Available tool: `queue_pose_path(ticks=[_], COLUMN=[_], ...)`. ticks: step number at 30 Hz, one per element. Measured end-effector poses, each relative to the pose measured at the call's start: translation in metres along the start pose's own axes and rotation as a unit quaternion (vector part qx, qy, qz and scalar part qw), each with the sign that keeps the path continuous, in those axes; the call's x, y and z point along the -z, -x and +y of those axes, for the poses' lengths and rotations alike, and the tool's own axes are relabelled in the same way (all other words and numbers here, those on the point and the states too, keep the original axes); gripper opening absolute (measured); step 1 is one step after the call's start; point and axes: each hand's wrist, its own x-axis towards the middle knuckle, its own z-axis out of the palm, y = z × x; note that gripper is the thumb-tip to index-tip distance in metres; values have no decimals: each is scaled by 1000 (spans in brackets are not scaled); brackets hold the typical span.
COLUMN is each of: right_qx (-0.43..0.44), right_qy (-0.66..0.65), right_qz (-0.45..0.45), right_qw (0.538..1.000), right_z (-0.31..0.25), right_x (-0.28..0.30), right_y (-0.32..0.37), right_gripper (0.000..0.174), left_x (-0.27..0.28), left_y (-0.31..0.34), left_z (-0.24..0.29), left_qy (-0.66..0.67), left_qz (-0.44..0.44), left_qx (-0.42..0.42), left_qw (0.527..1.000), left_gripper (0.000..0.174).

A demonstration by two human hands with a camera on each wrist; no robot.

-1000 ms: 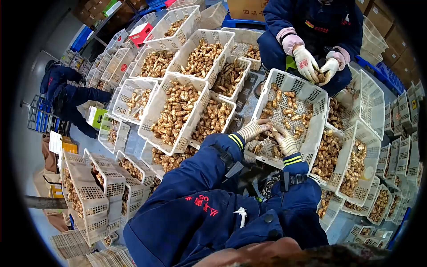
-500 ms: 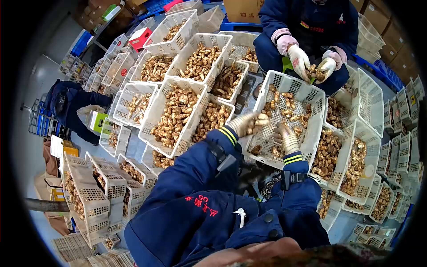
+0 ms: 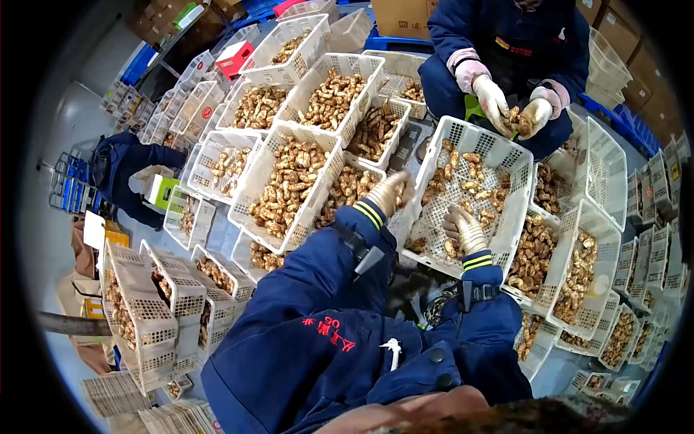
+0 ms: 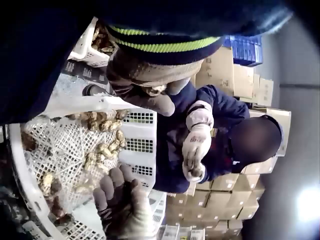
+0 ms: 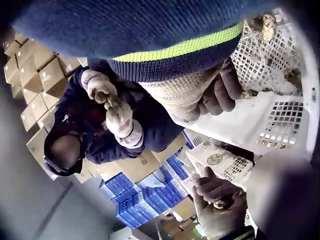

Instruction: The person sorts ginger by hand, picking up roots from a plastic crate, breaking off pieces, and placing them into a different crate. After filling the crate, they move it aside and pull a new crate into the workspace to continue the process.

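Observation:
Blurred in the head view, my gloved left hand [image 3: 392, 194] is between the sorting crate and the fuller crates on the left. In the right wrist view its fingers curl round a small brown mushroom [image 5: 220, 204], largely covered by the glove. My gloved right hand [image 3: 463, 228] hovers over the near part of a white perforated plastic crate [image 3: 426, 242], fingers loosely bent and nothing visible in them. Scattered brown-and-cream mushrooms [image 3: 473, 165] lie on that crate's floor, mostly toward its far side.
Heaped crates [image 3: 238, 210] stand on the left, and more crates [image 3: 614, 173] line the right. Opposite me a person in white gloves [image 3: 495, 101] handles mushrooms above the crate's far end. Another person [image 3: 130, 170] bends over at the far left. Cardboard boxes [image 3: 405, 18] are stacked behind.
My hands were together over the near-left crate, then parted. The left hand has moved left past the crate's rim with mushroom in its grip; the right has drawn back slightly and stayed over the crate.

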Motion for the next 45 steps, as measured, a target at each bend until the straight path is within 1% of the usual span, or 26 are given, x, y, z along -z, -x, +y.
queue_pose_path(ticks=[1, 3, 5, 14, 17, 18, 19, 20, 22, 23, 24, 25, 26, 27, 28, 29, 30, 32, 33, 34, 36, 37, 40, 41, 44, 45], right_qx=[0, -1, 4, -15, 7, -10, 46, 95, 46, 40, 35, 27, 54, 68, 81, 38, -64, -84, -144, -189, -168, -219, -163, -180, -169, -176], right_qy=[7, 16, 12, 28, 9, 52, 187, 320, 182, 158, 136, 165, 182, 366, 538, 566, 518, 688, 712, 683, 735, 730, 742, 740, 787, 791], right_qz=[14, 44, 31, 31, -10, 28, 45, 61, 113, 125, 133, 187, 208, 214, 207, 171, 150, 58, 22, 11, -11, -33, -36, -47, -50, -61], right_qw=[1000, 999, 999, 999, 1000, 998, 980, 941, 976, 979, 981, 968, 960, 903, 813, 805, 840, 718, 687, 706, 657, 646, 650, 647, 592, 583], right_z=[-3, -4, -3, -7, 11, -8, -2, 7, -15, -25, -32, -27, -17, -17, -15, -8, -11, 29, 33, 36, 55, 54, 51, 50, 64, 66], right_x=[-4, -10, -11, -14, 10, -3, 18, 41, 48, 51, 58, 71, 80, 85, 88, 88, 72, 94, 86, 80, 69, 57, 52, 50, 58, 61], right_y=[1, 4, 4, 9, -5, 4, -9, -20, -7, -4, -4, -10, -13, -13, -13, -13, -7, -26, -29, -28, -31, -35, -29, -32, -35, -38], right_gripper=[41, 41, 42, 42, 43, 40, 39, 38, 40, 40, 40, 40, 38, 35, 34, 32, 34, 39, 42, 48, 54, 59, 56, 57, 52, 50], left_x=[-4, -13, -10, -9, -9, -9, 0, -2, 2, -3, -4, -3, -3, -8, -9, -6, -2, 0, -2, -5, -6, -8, -11, -10, -15, -13], left_y=[1, 10, 5, 1, 1, -1, -14, -14, -19, -15, -13, -13, -15, -12, -11, -18, -27, -31, -29, -27, -25, -23, -22, -25, -21, -22], left_z=[-8, -16, -19, -11, -9, -8, -16, -20, -21, -25, -29, -34, -39, -42, -42, -47, -52, -50, -45, -42, -43, -41, -42, -43, -39, -41], left_qy=[-28, -51, -58, -70, -72, -70, -45, -32, 48, 73, 80, 74, 69, 40, 28, 33, 37, 37, 33, 28, 19, 8, -2, -5, -26, -33], left_qz=[-30, -45, -94, -30, -5, 1, -19, -2, -25, 17, 9, -6, -20, -13, -32, -45, -58, -86, -80, -73, -73, -65, -59, -67, -56, -62], left_qx=[38, 56, 73, 61, 58, 62, 60, 26, 62, 57, 48, 59, 71, 66, 85, 67, 48, 29, 33, 36, 5, 12, 17, 14, 23, 27], left_qw=[998, 996, 991, 995, 996, 996, 997, 999, 997, 996, 996, 995, 995, 997, 995, 996, 996, 995, 996, 996, 997, 998, 998, 998, 998, 997], left_gripper=[30, 30, 31, 31, 31, 32, 30, 27, 22, 21, 22, 23, 23, 25, 29, 31, 33, 33, 33, 33, 34, 34, 34, 34, 36, 37])
